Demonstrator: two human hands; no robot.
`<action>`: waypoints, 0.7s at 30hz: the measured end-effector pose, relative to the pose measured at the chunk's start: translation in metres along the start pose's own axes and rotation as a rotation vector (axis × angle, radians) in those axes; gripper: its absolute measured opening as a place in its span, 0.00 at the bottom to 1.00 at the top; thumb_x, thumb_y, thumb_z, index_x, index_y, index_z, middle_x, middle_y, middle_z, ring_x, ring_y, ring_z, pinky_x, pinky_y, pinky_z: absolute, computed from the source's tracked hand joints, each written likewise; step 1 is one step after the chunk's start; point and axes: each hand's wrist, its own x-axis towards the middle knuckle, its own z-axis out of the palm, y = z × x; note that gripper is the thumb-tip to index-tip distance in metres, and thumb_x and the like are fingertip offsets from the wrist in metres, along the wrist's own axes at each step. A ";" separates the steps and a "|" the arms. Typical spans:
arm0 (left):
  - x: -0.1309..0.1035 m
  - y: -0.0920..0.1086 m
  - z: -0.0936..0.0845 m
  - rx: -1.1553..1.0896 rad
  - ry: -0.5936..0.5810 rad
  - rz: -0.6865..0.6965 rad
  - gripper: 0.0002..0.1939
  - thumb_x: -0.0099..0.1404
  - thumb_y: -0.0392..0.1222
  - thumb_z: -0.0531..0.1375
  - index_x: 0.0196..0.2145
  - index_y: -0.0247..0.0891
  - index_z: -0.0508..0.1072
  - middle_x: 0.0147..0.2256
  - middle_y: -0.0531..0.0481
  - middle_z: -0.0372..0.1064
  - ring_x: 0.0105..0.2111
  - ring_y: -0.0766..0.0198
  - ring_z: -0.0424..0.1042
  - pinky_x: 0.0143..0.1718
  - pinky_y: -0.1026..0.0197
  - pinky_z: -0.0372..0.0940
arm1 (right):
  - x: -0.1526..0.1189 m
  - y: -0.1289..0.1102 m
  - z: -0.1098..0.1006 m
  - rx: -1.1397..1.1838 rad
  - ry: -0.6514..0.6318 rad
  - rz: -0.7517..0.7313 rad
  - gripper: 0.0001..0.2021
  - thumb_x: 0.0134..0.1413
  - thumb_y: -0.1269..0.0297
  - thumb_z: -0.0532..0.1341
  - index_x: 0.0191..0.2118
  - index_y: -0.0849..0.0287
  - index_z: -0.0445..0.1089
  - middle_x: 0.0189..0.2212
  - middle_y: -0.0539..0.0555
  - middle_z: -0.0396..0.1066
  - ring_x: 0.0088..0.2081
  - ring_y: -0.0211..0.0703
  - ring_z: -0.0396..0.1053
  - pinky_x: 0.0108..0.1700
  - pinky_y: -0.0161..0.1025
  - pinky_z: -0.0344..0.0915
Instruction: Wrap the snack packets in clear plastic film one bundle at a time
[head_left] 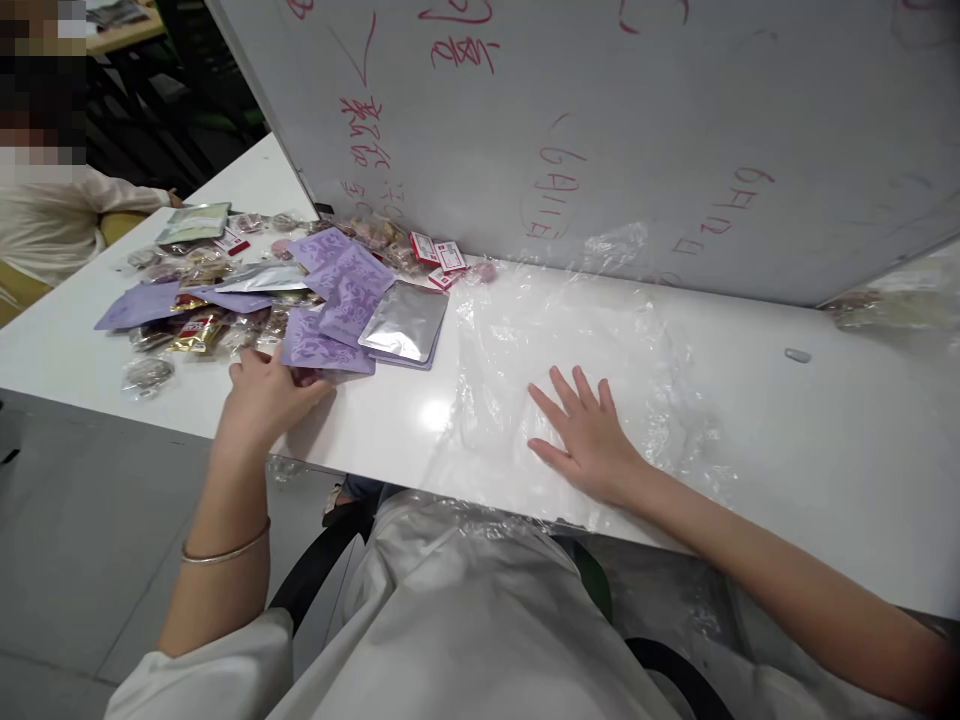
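Plastic (562, 320), one sheet: right of one packet pile (354, 300), under my right hand (589, 440), fingers apart. My left hand (266, 400): pile's near edge, grip I cannot tell. Pile's far right: three red boxes (450, 257).

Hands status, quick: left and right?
Left hand: fingers bent beside a purple patterned flat pouch; whether it grips anything can't be told.
Right hand: open, fingers spread on a clear crinkled plastic sheet.

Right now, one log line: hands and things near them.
left hand: at purple packets, grip hidden | right hand: fingers spread on clear plastic | silver pouch: atop purple packet
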 end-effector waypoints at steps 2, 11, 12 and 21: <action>-0.004 0.000 -0.013 0.231 -0.021 -0.066 0.22 0.52 0.54 0.67 0.32 0.40 0.60 0.44 0.34 0.60 0.55 0.22 0.55 0.50 0.32 0.56 | 0.007 -0.010 0.004 -0.002 0.016 0.105 0.37 0.64 0.38 0.44 0.73 0.51 0.44 0.73 0.59 0.34 0.71 0.71 0.25 0.67 0.74 0.31; -0.062 0.064 -0.010 0.344 0.452 0.388 0.16 0.58 0.40 0.61 0.42 0.40 0.61 0.40 0.42 0.67 0.51 0.42 0.63 0.49 0.39 0.64 | 0.043 -0.045 0.003 -0.025 -0.053 0.297 0.40 0.65 0.40 0.43 0.73 0.61 0.39 0.73 0.65 0.28 0.70 0.76 0.22 0.64 0.76 0.27; -0.067 0.082 0.005 0.245 0.274 0.577 0.13 0.59 0.38 0.59 0.42 0.40 0.61 0.39 0.44 0.67 0.50 0.48 0.65 0.51 0.44 0.64 | 0.044 -0.046 0.003 -0.005 -0.050 0.290 0.40 0.65 0.41 0.43 0.73 0.63 0.39 0.73 0.66 0.28 0.71 0.74 0.21 0.65 0.75 0.26; -0.054 0.144 0.138 0.229 -0.613 0.967 0.37 0.65 0.37 0.56 0.67 0.30 0.46 0.70 0.28 0.38 0.70 0.41 0.38 0.65 0.42 0.49 | 0.000 0.020 -0.021 0.391 0.249 0.198 0.27 0.68 0.60 0.43 0.71 0.54 0.49 0.71 0.58 0.46 0.72 0.51 0.40 0.70 0.60 0.44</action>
